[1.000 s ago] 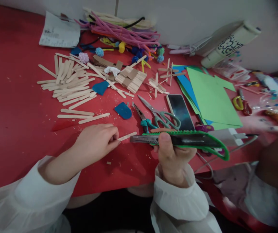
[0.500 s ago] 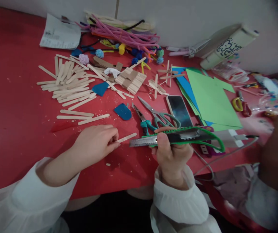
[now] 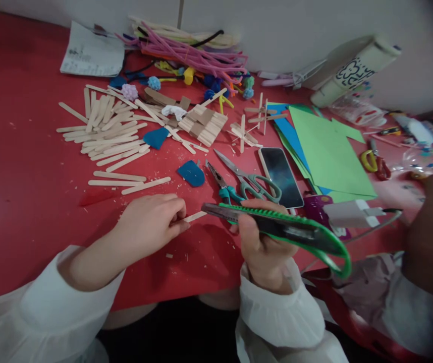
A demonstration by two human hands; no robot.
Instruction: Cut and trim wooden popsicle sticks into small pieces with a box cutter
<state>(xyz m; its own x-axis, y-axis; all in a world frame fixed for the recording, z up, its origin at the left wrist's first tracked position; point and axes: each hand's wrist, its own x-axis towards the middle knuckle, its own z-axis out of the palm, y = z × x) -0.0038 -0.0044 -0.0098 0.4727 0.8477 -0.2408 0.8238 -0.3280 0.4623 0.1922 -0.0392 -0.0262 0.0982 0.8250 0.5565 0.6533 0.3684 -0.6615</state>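
My left hand (image 3: 148,224) rests on the red table (image 3: 23,186) and pinches one end of a short wooden craft stick (image 3: 195,217), which lies flat and points right. My right hand (image 3: 264,242) is wrapped round a green and black utility knife (image 3: 288,229). The knife slants down to the right, and its blade tip (image 3: 211,207) sits over the free end of the stick. Both arms wear white sleeves.
A pile of wooden sticks (image 3: 106,133), blue felt pieces (image 3: 192,173), small pliers (image 3: 222,186), scissors (image 3: 247,179), a phone (image 3: 280,176) and green paper sheets (image 3: 326,151) lie beyond my hands. Pipe cleaners (image 3: 194,53) line the wall. A white charger (image 3: 348,213) and another person's dark arm (image 3: 432,232) are on the right.
My right hand has tipped the knife so its handle drops to the right, and the blade tip has come left onto the stick's end. My left hand has stayed in place.
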